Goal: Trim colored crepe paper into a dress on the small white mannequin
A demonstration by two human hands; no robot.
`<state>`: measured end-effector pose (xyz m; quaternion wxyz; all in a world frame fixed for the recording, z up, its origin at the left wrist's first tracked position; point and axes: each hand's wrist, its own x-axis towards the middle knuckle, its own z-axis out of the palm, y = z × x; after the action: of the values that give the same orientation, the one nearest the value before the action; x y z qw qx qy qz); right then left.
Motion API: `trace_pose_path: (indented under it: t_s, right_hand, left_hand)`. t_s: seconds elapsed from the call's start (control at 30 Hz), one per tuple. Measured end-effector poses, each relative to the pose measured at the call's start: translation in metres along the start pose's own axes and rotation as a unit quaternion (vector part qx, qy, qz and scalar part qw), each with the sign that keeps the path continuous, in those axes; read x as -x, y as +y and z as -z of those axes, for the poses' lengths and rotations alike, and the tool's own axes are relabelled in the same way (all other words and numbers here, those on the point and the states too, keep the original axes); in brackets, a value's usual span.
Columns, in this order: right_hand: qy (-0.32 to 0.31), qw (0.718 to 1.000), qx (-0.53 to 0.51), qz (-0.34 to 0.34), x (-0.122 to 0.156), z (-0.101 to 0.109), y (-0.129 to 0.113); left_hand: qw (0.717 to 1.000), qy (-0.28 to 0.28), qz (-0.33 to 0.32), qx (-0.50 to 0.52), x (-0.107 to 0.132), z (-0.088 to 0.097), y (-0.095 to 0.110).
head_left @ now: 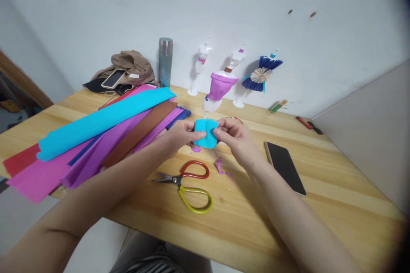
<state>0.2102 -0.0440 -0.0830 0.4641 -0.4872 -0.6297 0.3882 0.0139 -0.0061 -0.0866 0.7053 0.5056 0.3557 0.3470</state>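
Between my two hands is a small turquoise piece of crepe paper (206, 134), with a crease near its middle. My left hand (183, 135) pinches its left edge, thumb on the front. At the upper right edge, my right hand (233, 137) grips it between thumb and fingers. Just behind the paper stands a small white mannequin (212, 106) wrapped in purple paper (221, 86). Below my hands lie scissors (175, 180) with one red and one yellow handle, blades apart and pointing left. Purple paper scraps (219, 167) lie near them.
Long crepe paper strips (105, 117) in several colours pile up on the left. A phone (285, 167) lies at right. Along the wall stand a thermos (165, 62) and more mannequins, one with a blue pleated dress (256, 84). Brown cloth (134, 66) and another phone (113, 78) are at back left.
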Motion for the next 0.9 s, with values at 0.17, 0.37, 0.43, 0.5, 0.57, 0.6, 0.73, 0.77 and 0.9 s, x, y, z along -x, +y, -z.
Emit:
trace_pose_path:
  t_s: [0.17, 0.37, 0.43, 0.5, 0.57, 0.6, 0.73, 0.77, 0.9]
  right_hand:
    - [-0.002, 1.0, -0.016, -0.009, -0.002, -0.005, 0.002]
    - [0.092, 0.989, 0.071, 0.093, 0.002, -0.008, 0.001]
    - [0.118, 0.97, 0.131, 0.167, 0.006, -0.01, -0.002]
    - [0.131, 0.942, 0.189, 0.243, 0.01, -0.012, -0.005]
    - [0.135, 0.917, 0.231, 0.296, 0.013, -0.013, -0.006]
    - [0.135, 0.908, 0.246, 0.312, 0.014, -0.013, -0.006]
    - [0.13, 0.883, 0.284, 0.35, 0.015, -0.014, -0.002]
    - [0.131, 0.88, 0.285, 0.358, 0.014, -0.014, -0.001]
    - [0.134, 0.879, 0.283, 0.36, 0.015, -0.015, 0.001]
  left_hand:
    - [0.998, 0.032, -0.058, 0.017, 0.004, -0.005, -0.007]
    - [0.996, 0.048, -0.072, 0.034, 0.007, -0.002, -0.015]
    - [0.995, 0.05, -0.083, 0.038, 0.006, -0.001, -0.017]
    - [0.992, 0.061, -0.102, 0.043, 0.006, -0.002, -0.018]
    - [0.989, 0.069, -0.121, 0.049, 0.006, -0.003, -0.019]
    - [0.988, 0.07, -0.129, 0.053, 0.007, -0.004, -0.018]
    - [0.985, 0.069, -0.142, 0.063, 0.009, -0.008, -0.015]
    - [0.986, 0.07, -0.14, 0.062, 0.01, -0.008, -0.015]
    - [0.988, 0.068, -0.13, 0.051, 0.012, -0.009, -0.016]
